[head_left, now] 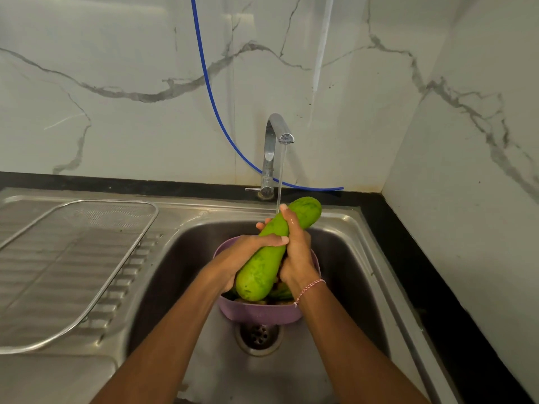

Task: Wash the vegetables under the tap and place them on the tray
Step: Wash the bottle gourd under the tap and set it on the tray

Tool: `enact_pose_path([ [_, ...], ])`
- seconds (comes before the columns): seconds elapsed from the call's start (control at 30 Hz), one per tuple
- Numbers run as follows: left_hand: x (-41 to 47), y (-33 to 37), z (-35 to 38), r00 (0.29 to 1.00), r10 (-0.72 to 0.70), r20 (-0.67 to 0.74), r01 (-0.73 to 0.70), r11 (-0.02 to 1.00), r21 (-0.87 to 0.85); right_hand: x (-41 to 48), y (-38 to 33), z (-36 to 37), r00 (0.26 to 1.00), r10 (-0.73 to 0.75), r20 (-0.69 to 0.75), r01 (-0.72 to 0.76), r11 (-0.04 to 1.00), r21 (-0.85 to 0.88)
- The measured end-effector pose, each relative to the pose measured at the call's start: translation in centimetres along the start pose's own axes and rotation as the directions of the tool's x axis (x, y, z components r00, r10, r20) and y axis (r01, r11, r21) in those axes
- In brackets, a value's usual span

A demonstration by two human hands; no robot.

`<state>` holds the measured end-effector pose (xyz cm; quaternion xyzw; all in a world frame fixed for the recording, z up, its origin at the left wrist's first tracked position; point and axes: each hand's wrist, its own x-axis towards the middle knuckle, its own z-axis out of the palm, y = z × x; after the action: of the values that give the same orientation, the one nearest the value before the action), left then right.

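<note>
Both my hands wrap the gourd (271, 252) mid-length, left hand (248, 255) and right hand (294, 249), under the tap (275, 147) stream, above the bowl (256, 312). Looks heavy, stiff, wet-slick; grip the narrow waist, support the fat end. Tray (73, 258) waits left.

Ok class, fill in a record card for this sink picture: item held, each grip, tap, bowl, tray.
item held: green gourd, tilted under the stream
left grip: wraps the gourd's middle
right grip: wraps it from the opposite side
tap: running
bowl: purple bowl in the sink, more vegetables inside
tray: wire tray left of the sink
</note>
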<state>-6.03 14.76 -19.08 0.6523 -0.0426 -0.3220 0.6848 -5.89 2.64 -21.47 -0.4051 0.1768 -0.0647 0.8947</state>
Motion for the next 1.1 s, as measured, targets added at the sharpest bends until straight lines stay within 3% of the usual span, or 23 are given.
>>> enact_pose_path([
  [0.13,1.0,-1.0,-2.1,0.981,0.140,-0.133,-0.083,0.928,0.363,0.5,0.4,0.3,0.967,-0.077,-0.244,0.076,0.997,-0.014],
  [0.23,1.5,-1.6,-1.7,0.951,0.278,-0.133,-0.189,0.866,0.463,0.7,0.1,-0.7,0.913,-0.099,-0.396,0.123,0.992,0.036],
  [0.33,2.0,-1.9,-0.8,0.859,0.466,-0.212,-0.282,0.777,0.563,0.9,-0.4,-1.2,0.920,-0.106,-0.378,0.145,0.986,0.077],
  [0.4,2.2,-1.8,-0.9,0.862,0.424,-0.278,-0.281,0.856,0.434,0.9,-0.5,-1.1,0.948,-0.087,-0.307,0.119,0.989,0.086],
  [0.5,1.5,-1.1,-1.2,0.941,0.210,-0.266,-0.175,0.973,0.149,1.1,-0.2,-0.9,0.985,-0.058,-0.162,0.074,0.992,0.097],
  [0.6,0.7,-0.3,-1.4,0.987,-0.026,-0.158,0.009,0.994,-0.109,1.1,0.4,-1.1,0.998,-0.049,0.038,0.045,0.993,0.106],
  [0.67,0.6,-0.4,-1.7,0.986,-0.151,-0.071,0.129,0.960,-0.249,1.0,0.6,-1.3,0.994,-0.042,0.099,0.033,0.996,0.088],
  [0.73,1.0,-0.7,-1.6,0.983,-0.177,-0.056,0.151,0.937,-0.314,1.1,0.5,-1.3,0.998,-0.054,0.039,0.051,0.996,0.072],
  [0.8,1.4,-1.0,-1.0,0.989,-0.107,-0.104,0.066,0.940,-0.335,1.1,0.4,-0.9,0.989,-0.078,-0.125,0.082,0.996,0.029],
  [0.87,1.9,-1.4,-0.4,0.969,0.070,-0.235,-0.125,0.966,-0.226,1.1,0.5,-0.5,0.954,-0.095,-0.283,0.103,0.995,0.015],
  [0.93,2.2,-1.8,-0.1,0.889,0.319,-0.328,-0.295,0.948,0.123,1.1,0.6,-0.7,0.925,-0.085,-0.370,0.116,0.991,0.061],
  [1.0,2.2,-1.9,0.0,0.831,0.461,-0.311,-0.314,0.851,0.421,1.2,0.8,-1.1,0.922,-0.063,-0.383,0.106,0.990,0.093],
  [1.1,2.6,-2.0,-0.7,0.841,0.424,-0.337,-0.234,0.846,0.479,1.0,0.7,-1.1,0.951,-0.038,-0.307,0.071,0.993,0.097],
])
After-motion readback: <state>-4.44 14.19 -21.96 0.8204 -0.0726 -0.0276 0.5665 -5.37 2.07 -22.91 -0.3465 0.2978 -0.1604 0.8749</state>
